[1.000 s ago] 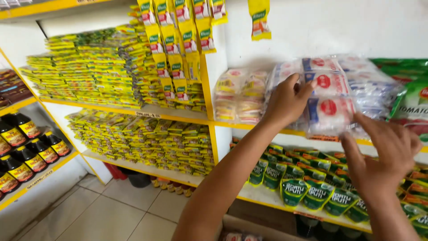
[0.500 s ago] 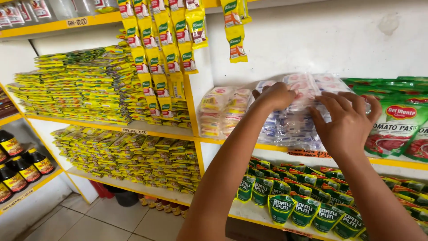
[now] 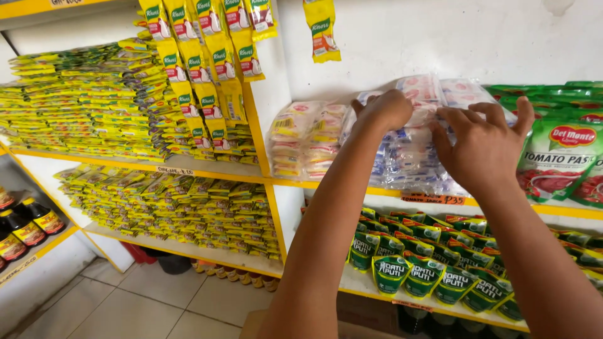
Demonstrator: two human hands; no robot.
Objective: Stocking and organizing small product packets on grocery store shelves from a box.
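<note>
Both our hands are on the clear packets [image 3: 408, 157] stacked on the yellow shelf [image 3: 326, 184]: left hand [image 3: 386, 110] curled over the top, right hand [image 3: 483, 144] spread flat against the front. The slippery stack could slump forward or sideways into the pouches [image 3: 556, 160] if we push unevenly.

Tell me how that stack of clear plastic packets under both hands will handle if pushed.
The clear packets look soft and glossy, so probably floppy and slippery. Stacked loosely at the shelf edge, they may slide apart. Left hand and right hand press them.

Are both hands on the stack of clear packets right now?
Yes, the left hand and right hand both press on the stack of clear packets on the shelf.
</note>
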